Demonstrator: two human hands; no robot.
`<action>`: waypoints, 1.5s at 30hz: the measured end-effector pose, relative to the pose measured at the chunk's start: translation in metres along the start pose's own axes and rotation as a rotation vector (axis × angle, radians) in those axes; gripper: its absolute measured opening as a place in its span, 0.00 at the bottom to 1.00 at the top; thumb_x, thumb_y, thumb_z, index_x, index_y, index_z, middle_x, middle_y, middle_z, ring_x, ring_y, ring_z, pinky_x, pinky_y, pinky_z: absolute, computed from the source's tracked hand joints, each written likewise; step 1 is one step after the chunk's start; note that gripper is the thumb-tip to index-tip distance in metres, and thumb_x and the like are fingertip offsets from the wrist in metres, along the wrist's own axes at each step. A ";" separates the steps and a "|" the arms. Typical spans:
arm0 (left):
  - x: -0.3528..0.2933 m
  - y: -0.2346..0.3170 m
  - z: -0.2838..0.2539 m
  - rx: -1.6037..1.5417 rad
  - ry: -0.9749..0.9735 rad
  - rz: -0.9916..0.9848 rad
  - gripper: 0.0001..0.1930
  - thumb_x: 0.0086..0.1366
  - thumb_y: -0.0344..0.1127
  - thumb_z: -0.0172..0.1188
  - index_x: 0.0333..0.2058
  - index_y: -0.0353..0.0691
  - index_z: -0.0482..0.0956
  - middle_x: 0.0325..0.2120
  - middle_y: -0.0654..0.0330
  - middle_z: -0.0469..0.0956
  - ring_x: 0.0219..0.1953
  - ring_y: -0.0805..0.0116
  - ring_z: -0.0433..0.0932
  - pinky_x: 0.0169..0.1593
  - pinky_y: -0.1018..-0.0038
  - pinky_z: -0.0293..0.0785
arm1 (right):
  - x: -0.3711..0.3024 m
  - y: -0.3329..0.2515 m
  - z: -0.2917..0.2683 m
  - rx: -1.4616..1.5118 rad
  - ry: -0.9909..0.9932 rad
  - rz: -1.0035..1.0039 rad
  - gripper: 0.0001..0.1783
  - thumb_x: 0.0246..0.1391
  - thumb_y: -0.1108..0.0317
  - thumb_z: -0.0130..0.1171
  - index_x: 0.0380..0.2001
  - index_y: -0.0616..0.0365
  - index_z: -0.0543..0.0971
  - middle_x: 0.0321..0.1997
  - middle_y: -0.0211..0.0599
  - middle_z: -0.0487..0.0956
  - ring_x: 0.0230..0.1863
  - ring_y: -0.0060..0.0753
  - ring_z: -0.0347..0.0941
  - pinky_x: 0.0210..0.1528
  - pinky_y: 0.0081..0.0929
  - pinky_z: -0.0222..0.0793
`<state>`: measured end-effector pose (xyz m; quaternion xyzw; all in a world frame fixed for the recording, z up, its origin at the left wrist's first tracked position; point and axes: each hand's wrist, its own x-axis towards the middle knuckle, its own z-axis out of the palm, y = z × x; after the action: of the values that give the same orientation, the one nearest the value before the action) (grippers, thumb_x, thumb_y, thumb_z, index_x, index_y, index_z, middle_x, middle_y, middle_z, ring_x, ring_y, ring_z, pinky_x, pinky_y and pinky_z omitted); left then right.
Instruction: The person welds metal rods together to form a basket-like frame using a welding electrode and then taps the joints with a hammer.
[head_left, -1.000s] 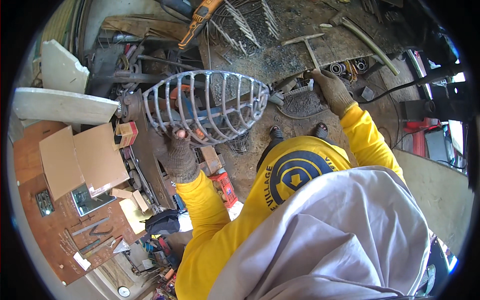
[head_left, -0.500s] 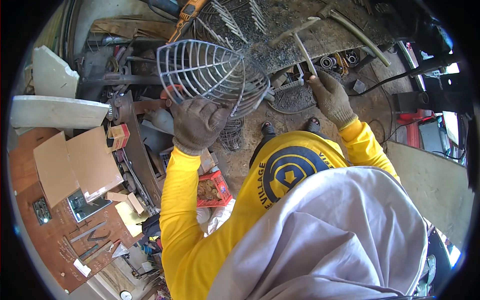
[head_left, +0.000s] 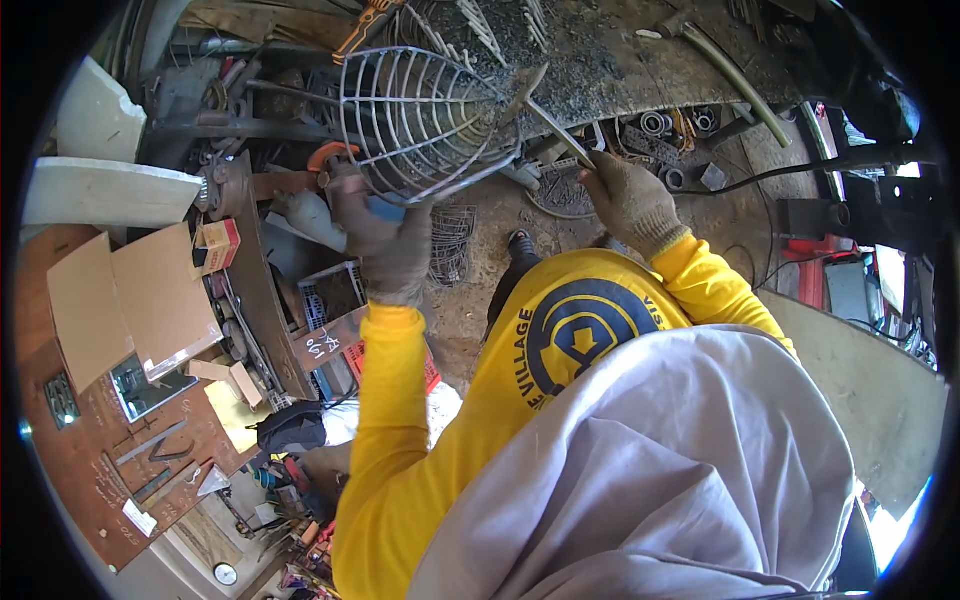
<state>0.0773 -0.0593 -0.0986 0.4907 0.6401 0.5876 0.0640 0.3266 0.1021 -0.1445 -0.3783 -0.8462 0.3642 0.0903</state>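
A domed cage of grey metal bars (head_left: 415, 120) lies tilted at the near left edge of the dark workbench (head_left: 610, 80). My left hand (head_left: 390, 255), in a brown knit glove, is closed at the cage's lower rim; motion blur softens its fingers. My right hand (head_left: 630, 205), gloved alike, grips the handle of a chipping hammer (head_left: 545, 115). Its narrow crosswise head is at the right end of the cage, by the point where the bars come together; whether it touches the metal I cannot tell. An orange curved piece (head_left: 332, 155) sits beside the left hand.
An orange power tool (head_left: 368, 30) and several short metal rods (head_left: 482, 30) lie on the bench's far side. Farther right rests a hammer with a long handle (head_left: 735, 75). Cardboard (head_left: 165, 295) covers part of a brown board at left. A black cable (head_left: 770, 170) runs at right.
The chipping hammer has swung left and down, from over the bench to the cage's end. The cage sits slightly higher and farther right in view, and the left hand has shifted beneath its rim.
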 end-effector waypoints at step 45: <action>-0.003 -0.001 0.008 0.367 0.123 -0.291 0.32 0.70 0.41 0.53 0.66 0.30 0.54 0.61 0.36 0.65 0.59 0.45 0.72 0.58 0.63 0.71 | -0.023 -0.046 0.018 0.103 0.235 -0.202 0.20 0.61 0.60 0.53 0.54 0.57 0.74 0.30 0.52 0.80 0.33 0.56 0.79 0.34 0.45 0.74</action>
<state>0.0836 -0.0560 -0.1035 0.3599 0.8029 0.4749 0.0186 0.3087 0.0548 -0.1232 -0.3262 -0.8437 0.3494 0.2442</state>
